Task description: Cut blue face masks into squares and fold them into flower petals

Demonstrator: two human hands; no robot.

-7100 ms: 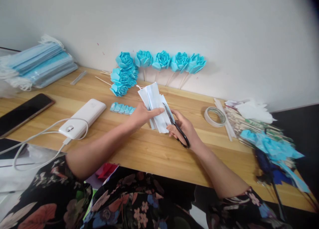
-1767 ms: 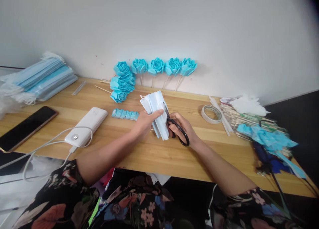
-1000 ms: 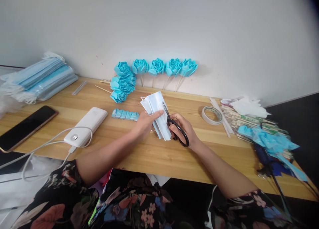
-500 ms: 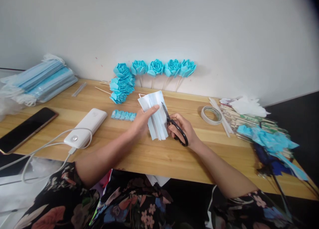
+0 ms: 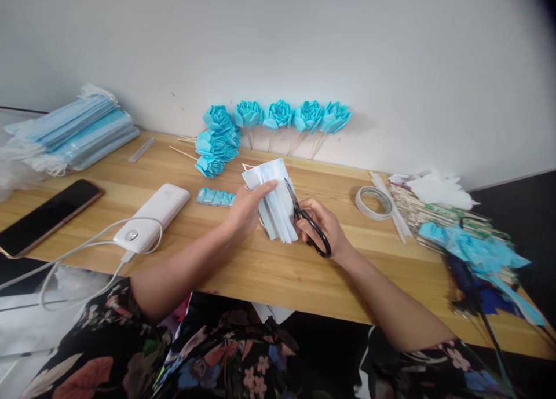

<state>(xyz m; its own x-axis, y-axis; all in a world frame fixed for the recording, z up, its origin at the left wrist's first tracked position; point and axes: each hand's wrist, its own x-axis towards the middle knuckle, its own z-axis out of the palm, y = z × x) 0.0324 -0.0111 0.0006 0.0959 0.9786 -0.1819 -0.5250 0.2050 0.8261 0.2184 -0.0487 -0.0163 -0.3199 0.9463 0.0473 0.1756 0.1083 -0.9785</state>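
Observation:
A pale blue pleated face mask (image 5: 276, 205) is pinched in my left hand (image 5: 249, 208), thumb across its front. One white ear loop shows at its upper left corner. My right hand (image 5: 324, 228) grips black-handled scissors (image 5: 320, 237), their blades lying along the mask's right edge. Whether the blades are cutting into the fabric I cannot tell. Behind my hands, blue fabric flowers (image 5: 278, 115) on thin sticks lean against the wall, with several more piled to the left. A strip of folded blue pieces (image 5: 215, 197) lies beside my left hand, partly hidden by it.
On the left are a stack of masks (image 5: 82, 130), a phone (image 5: 50, 216) and a white power bank (image 5: 152, 218) with its cable. To the right lie a tape roll (image 5: 373, 203), white strips (image 5: 388, 205), a bundle of sticks (image 5: 419, 205), blue scraps (image 5: 478, 245) and a dark corded tool (image 5: 467, 283).
The camera view has shifted slightly. The mask's lower end has swung a little to the right. Both hands keep their hold, and the scissors stay at the mask's right edge.

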